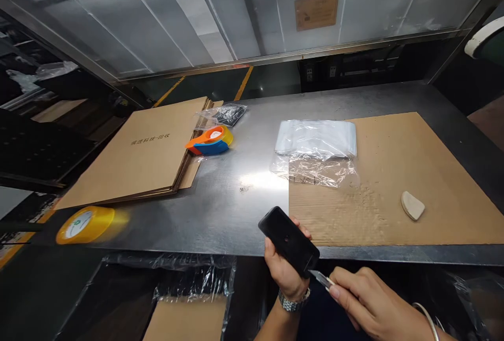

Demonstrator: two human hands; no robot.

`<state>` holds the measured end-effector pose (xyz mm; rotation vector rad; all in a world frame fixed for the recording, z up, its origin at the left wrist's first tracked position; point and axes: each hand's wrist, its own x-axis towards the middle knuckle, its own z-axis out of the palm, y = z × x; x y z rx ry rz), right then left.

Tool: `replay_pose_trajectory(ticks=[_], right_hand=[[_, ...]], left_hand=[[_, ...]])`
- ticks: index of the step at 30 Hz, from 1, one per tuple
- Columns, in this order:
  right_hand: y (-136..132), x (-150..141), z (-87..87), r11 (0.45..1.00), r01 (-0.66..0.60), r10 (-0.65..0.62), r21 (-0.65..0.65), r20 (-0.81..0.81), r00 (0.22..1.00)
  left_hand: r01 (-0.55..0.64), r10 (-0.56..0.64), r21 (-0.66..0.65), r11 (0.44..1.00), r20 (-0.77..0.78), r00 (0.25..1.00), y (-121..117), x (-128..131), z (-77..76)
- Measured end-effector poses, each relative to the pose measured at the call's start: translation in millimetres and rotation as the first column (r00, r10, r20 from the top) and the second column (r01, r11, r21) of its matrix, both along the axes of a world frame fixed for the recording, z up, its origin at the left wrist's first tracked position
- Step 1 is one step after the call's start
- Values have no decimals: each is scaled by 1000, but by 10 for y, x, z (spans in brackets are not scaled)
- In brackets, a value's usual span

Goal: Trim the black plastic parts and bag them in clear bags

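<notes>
My left hand (pixel 286 274), with a metal-band watch on its wrist, holds a flat black rectangular piece (pixel 289 238) with rounded corners, slanted just in front of the table edge. It looks like a plastic casing; its exact kind cannot be made out. My right hand (pixel 364 296) is closed on a small craft knife (pixel 321 278) between thumb and fingers. The blade's tip meets or nearly meets the lower right end of the black piece. A pale wedge-shaped block (pixel 412 205) rests on the cardboard sheet (pixel 388 160) beyond my right hand.
Clear plastic bags (pixel 316 139) lie stacked partly on the cardboard. To the left are flattened cartons (pixel 145 147), an orange and blue tape dispenser (pixel 210 140), a small bagged black item (pixel 232 114) and a yellow tape roll (pixel 85 224). A metal panel (pixel 220 21) stands behind the steel table (pixel 252 120).
</notes>
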<state>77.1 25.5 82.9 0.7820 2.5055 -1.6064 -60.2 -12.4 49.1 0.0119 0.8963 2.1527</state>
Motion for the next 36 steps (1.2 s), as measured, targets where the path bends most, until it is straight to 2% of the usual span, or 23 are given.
replay_pose_trajectory(ticks=[6, 10, 17, 20, 26, 30, 36], right_hand=[[-21, -1, 20, 999, 52, -52, -5, -43, 998], [-21, -3, 43, 999, 45, -45, 18, -38, 998], [-42, 12, -33, 976, -4, 0, 219, 22, 1000], [-55, 18, -57, 964, -49, 33, 260, 66, 997], [-66, 0, -21, 981, -72, 50, 181, 121, 991], [-42, -19, 3, 998, -44, 39, 43, 126, 991], [-32, -28, 0, 996, -3, 11, -84, 100, 995]], left_hand=[[-11, 11, 7, 1000, -31, 999, 20, 0, 18], [-9, 9, 10, 1000, -30, 1000, 22, 6, 3], [-33, 34, 5, 999, -94, 995, -1, 9, -23], [-44, 44, 4, 999, -114, 992, -2, 15, -25], [-4, 9, 48, 999, -114, 993, -14, 30, -29], [10, 1, 93, 996, -115, 993, -14, 28, -28], [-74, 79, 45, 996, -140, 987, 28, 37, -20]])
